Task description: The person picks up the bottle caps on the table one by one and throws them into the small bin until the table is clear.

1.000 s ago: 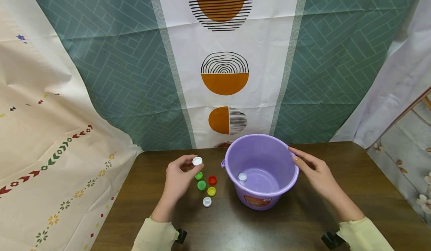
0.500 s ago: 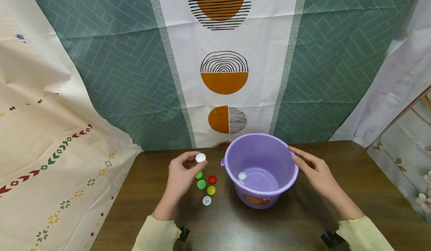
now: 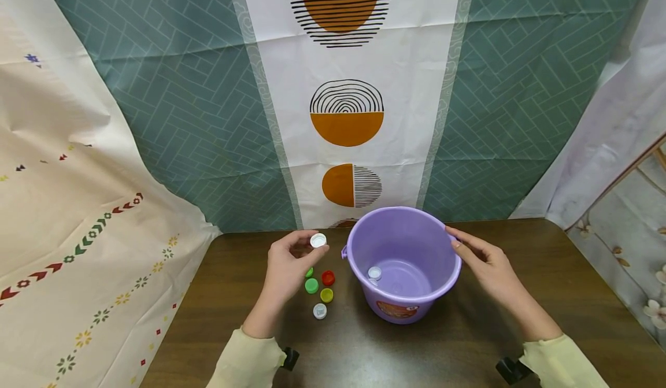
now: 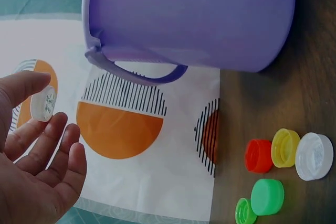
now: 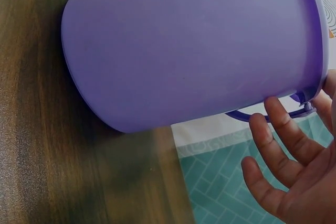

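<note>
- Left hand [image 3: 288, 265], one: thumb and fingertips pinch a held white cap [image 3: 318, 240], raised above the table [image 3: 354, 359], left of the bucket and apart from it.
- Loose caps, five, on the table nearer than the held cap: two green caps [image 3: 311, 285], white, yellow, red.
- Purple bucket [image 3: 403, 232], one: upright, mouth up; white inside cap [image 3: 374, 273] at its left.
- Right hand [image 3: 483, 263], one: thumb and fingers grip the bucket's right rim.
</note>
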### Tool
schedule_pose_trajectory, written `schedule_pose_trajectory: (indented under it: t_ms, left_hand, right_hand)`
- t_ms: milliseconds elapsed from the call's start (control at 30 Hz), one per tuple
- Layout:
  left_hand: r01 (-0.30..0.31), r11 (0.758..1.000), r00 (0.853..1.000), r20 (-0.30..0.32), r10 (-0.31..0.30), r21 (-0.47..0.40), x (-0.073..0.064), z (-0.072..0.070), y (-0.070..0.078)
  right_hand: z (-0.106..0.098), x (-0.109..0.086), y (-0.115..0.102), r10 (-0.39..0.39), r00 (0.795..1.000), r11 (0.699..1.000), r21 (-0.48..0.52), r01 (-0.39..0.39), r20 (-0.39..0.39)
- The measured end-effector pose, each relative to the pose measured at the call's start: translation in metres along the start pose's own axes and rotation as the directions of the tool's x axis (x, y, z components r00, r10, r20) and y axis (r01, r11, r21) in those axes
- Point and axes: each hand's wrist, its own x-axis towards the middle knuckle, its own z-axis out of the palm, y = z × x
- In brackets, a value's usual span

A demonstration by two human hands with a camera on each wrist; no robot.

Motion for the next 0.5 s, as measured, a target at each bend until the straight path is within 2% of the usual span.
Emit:
schedule_pose_trajectory:
  t_ms: [133,167,500]
  left_hand:
    - [0.003,1.000,1.000,0.015,-0.002,-0.010,0.001,0.004,0.003]
    - [-0.004,1.000,1.000,0.013,0.004,-0.015,0.002,0.006,0.000]
    - [0.002,0.999,0.999,0.053,0.000,-0.035,0.002,0.020,0.010]
  right_hand:
    - [0.000,0.000,0.000,-0.008,1.000,1.000,0.006,0.008,-0.005]
    - [0.001,0.000,0.000,-0.009,1.000,1.000,0.008,0.009,-0.006]
    - [0.002,0.000,0.001,-0.010,1.000,1.000,-0.004,0.010,-0.018]
